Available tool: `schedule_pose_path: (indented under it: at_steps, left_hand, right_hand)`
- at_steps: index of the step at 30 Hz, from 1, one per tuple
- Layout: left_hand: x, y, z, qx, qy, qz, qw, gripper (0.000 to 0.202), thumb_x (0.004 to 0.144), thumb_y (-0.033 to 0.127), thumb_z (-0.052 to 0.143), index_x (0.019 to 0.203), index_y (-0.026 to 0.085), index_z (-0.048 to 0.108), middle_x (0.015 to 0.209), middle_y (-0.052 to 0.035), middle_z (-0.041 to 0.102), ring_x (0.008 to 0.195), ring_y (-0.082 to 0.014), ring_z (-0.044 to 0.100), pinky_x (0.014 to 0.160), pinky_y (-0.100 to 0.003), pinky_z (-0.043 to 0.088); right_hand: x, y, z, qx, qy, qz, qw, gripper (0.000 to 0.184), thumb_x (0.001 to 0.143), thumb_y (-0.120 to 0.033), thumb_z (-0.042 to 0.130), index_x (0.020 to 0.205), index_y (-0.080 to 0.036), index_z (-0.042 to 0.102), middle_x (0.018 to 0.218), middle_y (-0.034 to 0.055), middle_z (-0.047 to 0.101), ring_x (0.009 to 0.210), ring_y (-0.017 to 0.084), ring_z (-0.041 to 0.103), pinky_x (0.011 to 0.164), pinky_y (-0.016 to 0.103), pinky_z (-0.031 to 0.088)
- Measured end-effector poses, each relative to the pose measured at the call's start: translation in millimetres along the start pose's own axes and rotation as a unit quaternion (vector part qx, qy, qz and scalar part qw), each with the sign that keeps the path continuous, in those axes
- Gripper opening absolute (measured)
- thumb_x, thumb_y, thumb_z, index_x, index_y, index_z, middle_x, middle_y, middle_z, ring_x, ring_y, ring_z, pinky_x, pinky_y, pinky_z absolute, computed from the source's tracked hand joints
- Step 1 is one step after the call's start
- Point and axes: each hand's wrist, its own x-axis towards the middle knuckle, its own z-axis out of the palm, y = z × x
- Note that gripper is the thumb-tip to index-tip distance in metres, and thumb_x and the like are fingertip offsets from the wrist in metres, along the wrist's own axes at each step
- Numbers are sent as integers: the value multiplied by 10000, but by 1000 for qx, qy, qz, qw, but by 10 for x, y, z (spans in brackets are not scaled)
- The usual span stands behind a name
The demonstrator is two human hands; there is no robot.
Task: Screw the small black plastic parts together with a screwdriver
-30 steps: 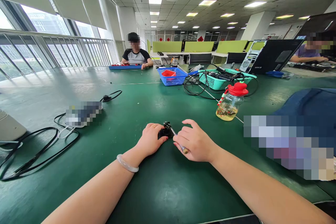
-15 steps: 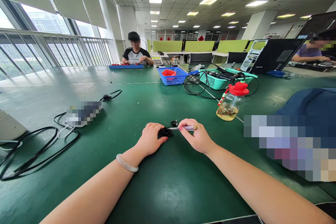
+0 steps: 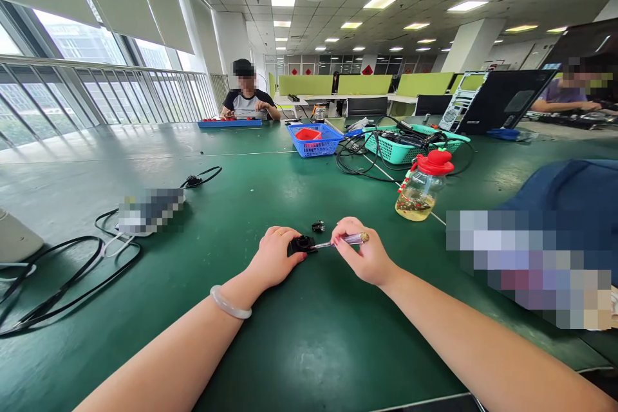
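My left hand point(image 3: 273, 256) rests on the green table point(image 3: 299, 335), fingers curled round a small black part point(image 3: 302, 244) and pressing it down. A clear-handled screwdriver point(image 3: 344, 241) is pinched in my right hand point(image 3: 363, 255), lying nearly level with its tip on the black part. A second small black piece point(image 3: 317, 226) lies loose on the table just behind the screwdriver's shaft. A pale bangle point(image 3: 230, 304) circles my left wrist.
A glass jar with a red lid point(image 3: 423, 185) stands to the right. Behind it are a blue basket point(image 3: 315, 139) and a teal basket point(image 3: 404, 143) with black cables. More black cables point(image 3: 72, 264) lie left. A seated person point(image 3: 248, 98) works at the far end; another sits far right.
My right hand turned the screwdriver from upright-ish over the part to nearly level, tip at the part. A small black piece now lies apart behind it. My left hand stayed put.
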Motion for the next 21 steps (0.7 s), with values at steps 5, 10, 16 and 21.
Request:
schedule_pose_path:
  at_steps: [5, 10, 16, 21]
  left_hand:
    - [-2, 11, -8, 10, -1, -13, 1000, 340, 793, 305, 672, 1112, 192, 642, 1162, -83, 655, 1179, -290, 489, 1042, -452, 395]
    - [-2, 15, -13, 8, 0, -14, 1000, 329, 793, 304, 669, 1106, 202, 646, 1097, -73, 668, 1115, -280, 523, 1007, -438, 422]
    - [-5, 51, -29, 4, -11, -7, 1000, 328, 804, 249, 658, 1129, 211, 638, 1137, -67, 659, 1135, -269, 515, 1029, -428, 409]
    - [-16, 83, -51, 4, -14, 2, 1000, 378, 809, 240, 652, 1184, 213, 607, 1148, -72, 659, 1130, -266, 523, 1035, -430, 409]
  right_hand:
    - [20, 5, 31, -36, -23, 43, 998, 154, 850, -252, 468, 718, -233, 543, 697, 18, 616, 769, 206, 538, 705, 326, 447]
    - [40, -26, 47, -69, -20, 79, 994, 191, 869, -298, 448, 722, -230, 548, 690, 21, 627, 772, 215, 551, 704, 323, 434]
    - [55, 25, 63, -43, 22, 85, 995, 201, 890, -315, 438, 754, -224, 556, 728, 13, 625, 756, 194, 557, 727, 313, 422]
    - [84, 72, 79, -19, -26, 87, 996, 171, 868, -266, 455, 732, -221, 549, 676, -16, 579, 653, 158, 525, 643, 279, 390]
